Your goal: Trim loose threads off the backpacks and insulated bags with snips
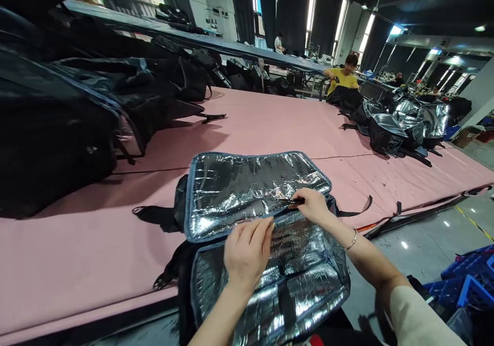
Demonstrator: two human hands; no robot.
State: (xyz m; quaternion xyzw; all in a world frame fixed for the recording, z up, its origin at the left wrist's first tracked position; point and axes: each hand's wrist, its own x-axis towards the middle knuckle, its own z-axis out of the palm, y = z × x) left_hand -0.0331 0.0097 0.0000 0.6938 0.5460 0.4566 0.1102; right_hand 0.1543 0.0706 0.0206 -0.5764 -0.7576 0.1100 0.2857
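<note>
The head camera looks down on an unzipped black bag [320,287], lying at the near edge of a long table [270,124] covered in smooth pink sheeting. Its flat, rounded-rectangle lid [247,178] is folded back onto the pink surface, lined in crinkled, mirror-bright silver foil and bound along the rim with dull blue tape. The boxy lower part has the same shiny, creased lining, crossed by a flat black strap [286,303]. Soft webbing tails [154,214] stick out on the left.

The left hand [247,248] rests over the seam between lid and body, fingers bent and drawn close to the thumb; whether they pinch the blue edge or something finer, I cannot tell. The right hand [312,207], below a thin, shiny bracelet [352,239], pinches a slim dark tool [290,201] between thumb and fingers, its narrow end pointing left across the foil just above the seam.

Slumped black bags [57,135] in matte cloth are heaped at left; more silver-lined bags [405,119] lie crumpled at far right, near a person in yellow [343,81]. Ribbed blue plastic crates [471,276] stand on the glossy grey floor [420,248].
</note>
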